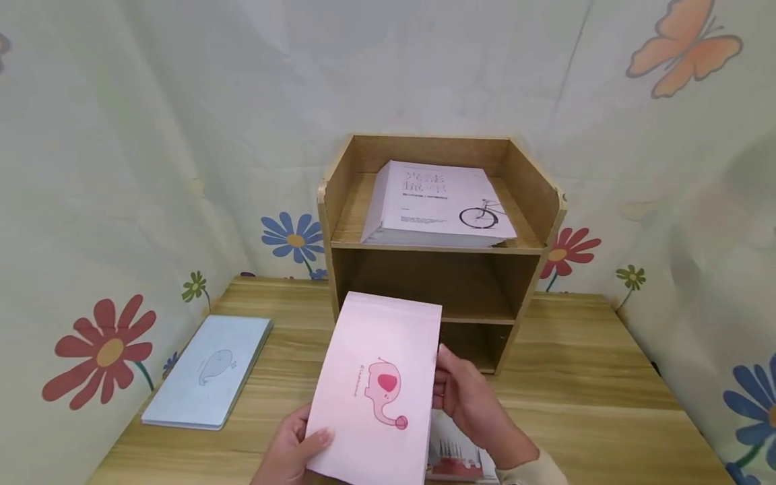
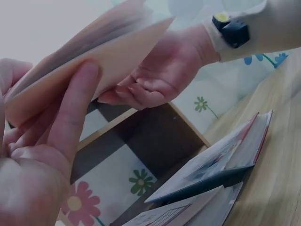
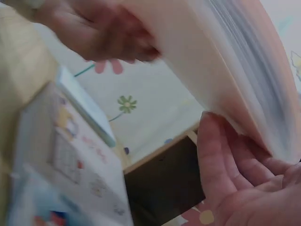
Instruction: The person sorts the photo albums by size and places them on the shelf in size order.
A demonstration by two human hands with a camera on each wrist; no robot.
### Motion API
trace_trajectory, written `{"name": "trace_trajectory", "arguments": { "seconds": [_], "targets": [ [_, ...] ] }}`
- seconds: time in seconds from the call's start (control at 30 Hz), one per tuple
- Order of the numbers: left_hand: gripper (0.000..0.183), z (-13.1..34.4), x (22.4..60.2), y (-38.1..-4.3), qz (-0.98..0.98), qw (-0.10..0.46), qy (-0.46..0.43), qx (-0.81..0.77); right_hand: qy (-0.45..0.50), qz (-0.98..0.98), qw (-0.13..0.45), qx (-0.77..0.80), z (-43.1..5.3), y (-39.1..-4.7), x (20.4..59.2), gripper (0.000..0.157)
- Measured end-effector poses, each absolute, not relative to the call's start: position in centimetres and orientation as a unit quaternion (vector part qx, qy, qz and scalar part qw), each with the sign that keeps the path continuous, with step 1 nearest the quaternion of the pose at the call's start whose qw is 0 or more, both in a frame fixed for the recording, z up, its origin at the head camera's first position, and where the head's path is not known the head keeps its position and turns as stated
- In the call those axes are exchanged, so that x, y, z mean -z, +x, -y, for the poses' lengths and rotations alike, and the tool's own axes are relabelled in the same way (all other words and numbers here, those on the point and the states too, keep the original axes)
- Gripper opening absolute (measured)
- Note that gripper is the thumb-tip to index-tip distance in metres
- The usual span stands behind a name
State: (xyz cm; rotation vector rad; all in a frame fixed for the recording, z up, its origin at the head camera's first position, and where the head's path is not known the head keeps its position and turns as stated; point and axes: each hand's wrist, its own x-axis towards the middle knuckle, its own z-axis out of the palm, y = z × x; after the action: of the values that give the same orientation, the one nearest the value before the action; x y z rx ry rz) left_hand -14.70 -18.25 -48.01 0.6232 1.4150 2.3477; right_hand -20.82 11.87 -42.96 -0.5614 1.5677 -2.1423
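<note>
A pink notebook [image 1: 391, 337] with an elephant drawing on its cover is held up in front of the wooden shelf [image 1: 539, 202]. My left hand [image 1: 294, 444] grips its lower left corner, thumb over the cover and the other fingers underneath. At the right edge, my right hand [image 1: 475, 407] holds the notebook between thumb and curled fingers. Seen from the right wrist, the page block [image 3: 256, 70] shows along one side, and the fingers [image 3: 214, 155] lie against its lower edge. Below the notebook, partly hidden, lies a book with a red and white cover [image 1: 455, 455].
On the left of the table [image 1: 582, 377] lies a light blue notebook [image 1: 212, 370] with a whale drawing. A thick white book [image 1: 436, 199] with a bicycle picture rests on the shelf's top tier. More books [image 2: 202, 165] are stacked on the table beneath the hands.
</note>
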Motion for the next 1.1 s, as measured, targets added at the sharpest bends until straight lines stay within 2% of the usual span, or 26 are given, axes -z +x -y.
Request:
{"name": "trace_trajectory", "arguments": {
  "seconds": [0.07, 0.27, 0.53, 0.63, 0.8, 1.1],
  "targets": [
    [0.041, 17.8, 47.9, -14.8, -0.498, 0.150, 0.202, -0.830, -0.193, -0.594, 0.210, 0.752, -11.7, -19.6, 43.2, 0.052],
    [0.034, 16.7, 47.5, -15.1, -0.523, 0.122, 0.157, -0.829, -0.123, -0.646, 0.226, 0.719, -11.5, -16.7, 43.8, 0.062],
    [0.030, 15.6, 46.8, -15.4, -0.517, 0.124, 0.152, -0.833, -0.075, -0.631, 0.237, 0.735, -11.6, -15.3, 43.5, 0.072],
    [0.035, 15.2, 46.4, -15.5, -0.537, 0.121, 0.138, -0.823, -0.065, -0.627, 0.235, 0.740, -11.7, -15.0, 43.3, 0.075],
    [0.056, 14.6, 45.5, -15.8, -0.609, 0.111, 0.101, -0.779, -0.045, -0.645, 0.202, 0.735, -11.9, -15.0, 43.3, 0.068],
    [0.057, 14.2, 44.1, -16.1, -0.672, 0.049, 0.057, -0.737, -0.052, -0.663, 0.121, 0.737, -11.7, -15.5, 43.7, 0.054]
  ]
}}
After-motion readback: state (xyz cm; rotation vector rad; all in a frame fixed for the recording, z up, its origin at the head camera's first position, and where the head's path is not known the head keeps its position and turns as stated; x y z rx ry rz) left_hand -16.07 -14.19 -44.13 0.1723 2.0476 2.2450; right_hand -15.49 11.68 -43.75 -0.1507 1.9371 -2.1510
